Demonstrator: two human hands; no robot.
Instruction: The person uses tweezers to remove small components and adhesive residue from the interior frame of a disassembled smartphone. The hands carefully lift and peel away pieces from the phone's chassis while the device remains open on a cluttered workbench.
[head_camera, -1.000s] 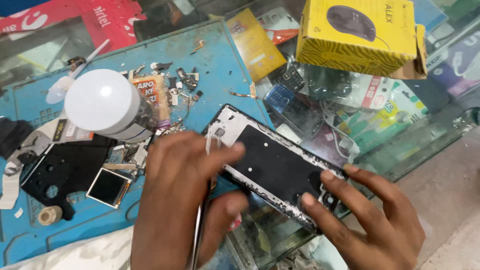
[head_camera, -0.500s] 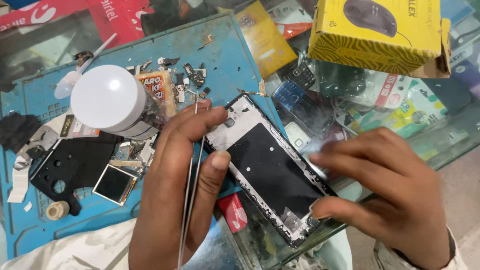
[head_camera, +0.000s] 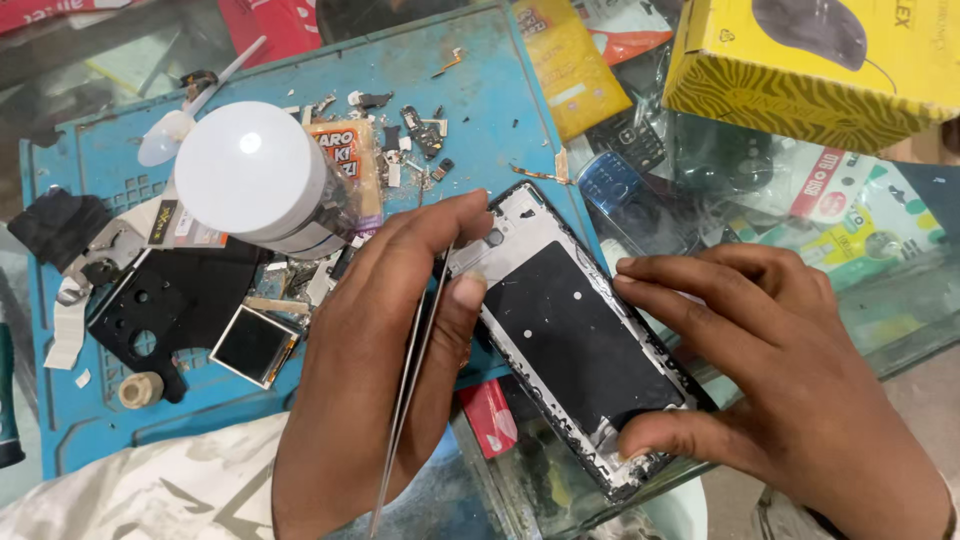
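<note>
At the far left of the frame a blue work mat (head_camera: 60, 420) lies on the glass table (head_camera: 900, 300), strewn with small parts. On its left part sit a black plastic cover (head_camera: 165, 300) with round holes, a small roll of tape (head_camera: 138, 388) below it, and a small square screen module (head_camera: 253, 345) just right of the cover. Above these, in the upper left, stands a white round-topped bulb (head_camera: 250, 180), with tiny screws and metal scraps (head_camera: 415, 130) scattered to its right on the mat.

In the lower middle the left hand (head_camera: 385, 370) reaches up from the bottom edge. Its fingers are closed around slim metal tweezers (head_camera: 405, 400), which run from the bottom edge up between the fingers, and its thumb and forefinger press on the upper left end of the opened phone frame (head_camera: 575, 335). A small red piece (head_camera: 490, 415) lies under the glass just below that hand.

The phone frame lies slanted across the centre, from the mat's right edge down toward the lower right, its dark inner panel facing up and its lower end ragged with residue. The right hand (head_camera: 800, 390) comes in from the lower right and pinches the frame: fingertips on its right long edge, thumb on its lower end. So the frame sits between the two hands, touched by both.

In the upper right stands a yellow mouse box (head_camera: 800, 80), with a blue keypad phone (head_camera: 610, 180) beneath the glass to its left.
</note>
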